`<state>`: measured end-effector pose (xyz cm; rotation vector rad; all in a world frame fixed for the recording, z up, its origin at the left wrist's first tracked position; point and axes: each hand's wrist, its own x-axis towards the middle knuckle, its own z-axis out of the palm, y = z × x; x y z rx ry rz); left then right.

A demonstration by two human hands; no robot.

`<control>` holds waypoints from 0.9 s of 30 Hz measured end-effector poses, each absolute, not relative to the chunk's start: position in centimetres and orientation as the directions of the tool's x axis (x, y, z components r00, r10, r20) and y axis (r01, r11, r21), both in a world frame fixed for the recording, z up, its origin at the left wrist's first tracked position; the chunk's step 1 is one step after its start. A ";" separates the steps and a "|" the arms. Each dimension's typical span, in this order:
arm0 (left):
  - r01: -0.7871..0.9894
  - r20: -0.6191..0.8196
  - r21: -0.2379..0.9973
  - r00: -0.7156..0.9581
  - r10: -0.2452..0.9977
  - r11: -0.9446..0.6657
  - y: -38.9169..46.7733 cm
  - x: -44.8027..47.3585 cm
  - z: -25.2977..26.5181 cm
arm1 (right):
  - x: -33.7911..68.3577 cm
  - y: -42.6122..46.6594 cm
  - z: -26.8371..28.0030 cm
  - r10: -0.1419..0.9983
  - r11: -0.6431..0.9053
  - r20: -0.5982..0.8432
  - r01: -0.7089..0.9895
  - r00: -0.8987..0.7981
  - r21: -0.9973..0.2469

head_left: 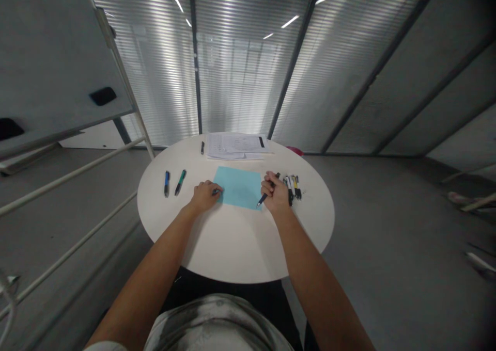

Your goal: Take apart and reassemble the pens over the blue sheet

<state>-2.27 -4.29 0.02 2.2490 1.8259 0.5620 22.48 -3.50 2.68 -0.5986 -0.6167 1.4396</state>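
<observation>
A light blue sheet of paper (240,186) lies on the white round table (236,253), slightly turned. My right hand (274,192) is closed around a dark pen (263,198), whose tip points down at the sheet's near right corner; whether it touches the paper I cannot tell. At the sheet's left edge, my left hand (206,195) has its thumb and fingers pinched on a small dark thing (216,191), mostly hidden by the fingers. A blue pen (166,184) and a green pen (180,182) lie left of that hand.
White printed papers (234,146) are stacked at the table's far side, with a dark pen (202,147) beside them. Several markers (293,187) lie close to my right hand. A whiteboard (58,57) on a white metal frame (73,172) stands at the left.
</observation>
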 end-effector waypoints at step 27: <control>0.902 0.177 0.364 0.175 0.968 -0.230 -4.2 -2.0 0.4 | 20.3 -4.5 1.6 0.999 0.037 0.034 0.085 -0.030 -0.996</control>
